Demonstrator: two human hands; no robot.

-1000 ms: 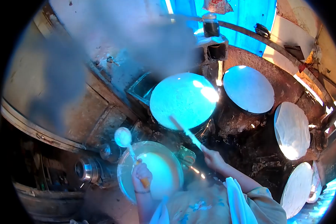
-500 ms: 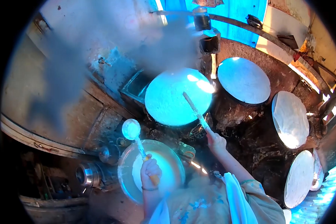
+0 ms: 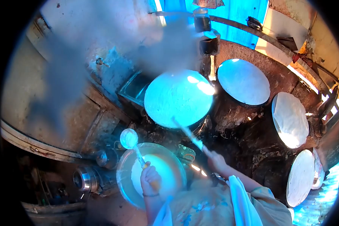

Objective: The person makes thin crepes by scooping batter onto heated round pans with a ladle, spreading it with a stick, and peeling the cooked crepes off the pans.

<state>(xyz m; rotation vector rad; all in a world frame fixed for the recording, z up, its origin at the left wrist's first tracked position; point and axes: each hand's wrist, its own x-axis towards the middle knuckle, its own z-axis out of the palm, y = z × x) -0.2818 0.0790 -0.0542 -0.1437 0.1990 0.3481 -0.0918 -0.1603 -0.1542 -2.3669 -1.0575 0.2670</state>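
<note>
My left hand [image 3: 151, 179] is closed around the handle of a ladle [image 3: 129, 138], its round, pale-coated head pointing up and away. Below the ladle stands a wide bowl [image 3: 123, 174] with white batter-like liquid [image 3: 167, 171] in it. In my right hand [image 3: 216, 162] I grip a long, flat, pale-coated stick [image 3: 190, 136]. Its far tip lies at the near edge of a large round griddle [image 3: 179, 100], which is covered in a white layer and lit blue. Whether the tip touches the griddle I cannot tell.
Several more white-covered rounds stand to the right, among them one at upper right [image 3: 244, 81] and one with a loose sheet [image 3: 290, 120]. A metal vessel [image 3: 87, 178] lies at left. Dark containers [image 3: 209, 44] stand at the back. Grey haze blurs the upper left.
My right hand has drawn the stick back toward me, its tip moving from the middle of the griddle to the near edge. The ladle has barely moved.
</note>
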